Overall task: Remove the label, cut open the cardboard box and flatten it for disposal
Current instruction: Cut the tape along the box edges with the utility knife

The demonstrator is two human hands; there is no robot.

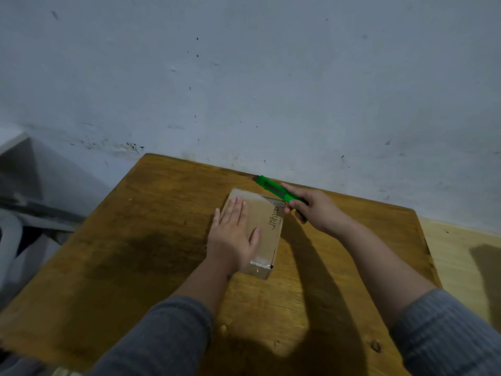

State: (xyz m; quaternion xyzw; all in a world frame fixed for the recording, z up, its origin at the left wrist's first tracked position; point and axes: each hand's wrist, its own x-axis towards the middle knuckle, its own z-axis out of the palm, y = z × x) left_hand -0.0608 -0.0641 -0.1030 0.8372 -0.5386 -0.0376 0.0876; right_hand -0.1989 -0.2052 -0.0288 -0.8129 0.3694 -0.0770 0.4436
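Observation:
A small brown cardboard box (267, 221) lies flat on the wooden table (135, 253), sealed with clear tape, with handwriting on its top. My left hand (233, 234) presses flat on the box's left half, fingers straight. My right hand (315, 208) grips a green utility knife (273, 189) just beyond the box's far right corner. The knife's tip points away to the far left, near the wall. No label can be made out on the box.
The table's back edge stands against a stained pale wall (271, 90). Grey furniture (19, 185) sits off the table's left side. A lighter wooden surface (461, 267) adjoins on the right.

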